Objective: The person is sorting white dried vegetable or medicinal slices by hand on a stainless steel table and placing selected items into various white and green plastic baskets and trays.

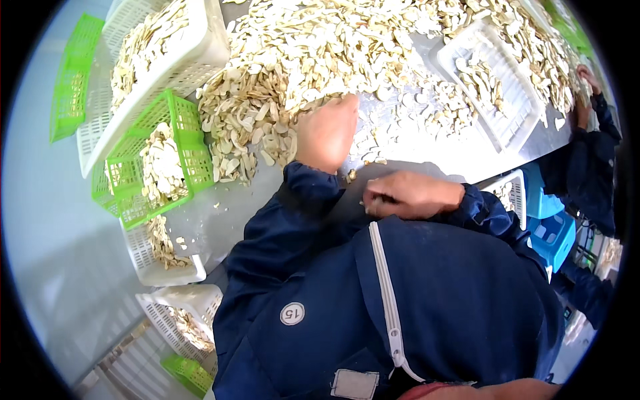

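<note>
A broad heap of pale, brown-edged slices (333, 50), which look like dried mushroom, covers the far part of the metal table (400, 150). My left hand (327, 133) reaches to the heap's near edge, back of the hand up; its fingers are hidden under it. Close to my body, my right hand (413, 195) is held with its fingers curled in and thumb against them. Whatever lies in that grip is too small to name. Between the two hands a small brown piece (351, 176) rests on the table. Loose slices (427, 110) are scattered right of my left hand.
On the left stand a green basket (190, 150) and a large white crate (213, 50), both with slices. More white baskets (143, 267) sit below them. A white tray (527, 127) holds slices at right, near blue bins (553, 240) and another person's sleeve (593, 170).
</note>
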`<state>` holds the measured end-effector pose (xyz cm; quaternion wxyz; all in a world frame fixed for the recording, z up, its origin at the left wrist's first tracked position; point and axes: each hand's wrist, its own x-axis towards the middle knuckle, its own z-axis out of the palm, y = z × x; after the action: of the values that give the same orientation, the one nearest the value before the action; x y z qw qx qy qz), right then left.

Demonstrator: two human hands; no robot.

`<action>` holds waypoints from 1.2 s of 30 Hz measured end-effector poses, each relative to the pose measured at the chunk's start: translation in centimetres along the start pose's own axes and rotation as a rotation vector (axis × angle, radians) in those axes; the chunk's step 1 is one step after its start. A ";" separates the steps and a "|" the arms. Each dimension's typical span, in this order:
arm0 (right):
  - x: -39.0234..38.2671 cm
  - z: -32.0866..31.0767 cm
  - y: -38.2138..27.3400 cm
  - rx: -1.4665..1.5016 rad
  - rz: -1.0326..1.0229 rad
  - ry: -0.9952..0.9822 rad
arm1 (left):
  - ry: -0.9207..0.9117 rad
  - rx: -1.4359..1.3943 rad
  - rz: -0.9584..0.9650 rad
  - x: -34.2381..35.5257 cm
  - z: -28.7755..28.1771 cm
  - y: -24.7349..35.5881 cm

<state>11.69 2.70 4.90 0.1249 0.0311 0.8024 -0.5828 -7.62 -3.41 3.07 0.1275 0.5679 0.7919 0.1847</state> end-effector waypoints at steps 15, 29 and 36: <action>5.6 -4.6 0.3 -0.414 0.017 0.648 | 0.208 -0.077 0.021 -2.7 -1.1 -3.4; 5.0 -5.3 0.7 -0.484 0.120 0.699 | 0.139 -0.287 -0.078 -4.0 -2.9 -3.5; 7.8 -4.2 0.7 -0.608 0.043 0.601 | 0.167 -1.716 -0.292 -8.2 -4.2 -6.7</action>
<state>3.60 6.10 3.63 -0.0986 0.1781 0.9376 -0.2819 -12.40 -13.67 3.86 0.4749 0.1534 0.4509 0.7400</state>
